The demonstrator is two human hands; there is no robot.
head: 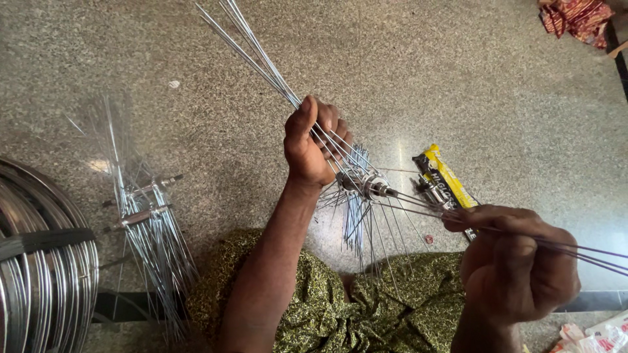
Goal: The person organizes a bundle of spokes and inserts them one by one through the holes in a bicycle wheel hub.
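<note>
Head view: left hand (311, 147) fisted on spoke bundle (252, 49) running to 11 o'clock; hub (366, 184) just beside it at 4 o'clock, nearer than right hand (517, 261), which pinches spokes (589, 252) trailing to 3 o'clock.

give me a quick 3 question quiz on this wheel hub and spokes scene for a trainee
1. True or false: the left hand grips a bundle of spokes that fans up and away from the hub.
2. What does the right hand pinch? A) a rim B) a few spokes C) the yellow packet
3. What lies stacked at the far left edge?

Key
1. True
2. B
3. Metal wheel rims, beside more hubs with loose spokes on the floor.
</note>
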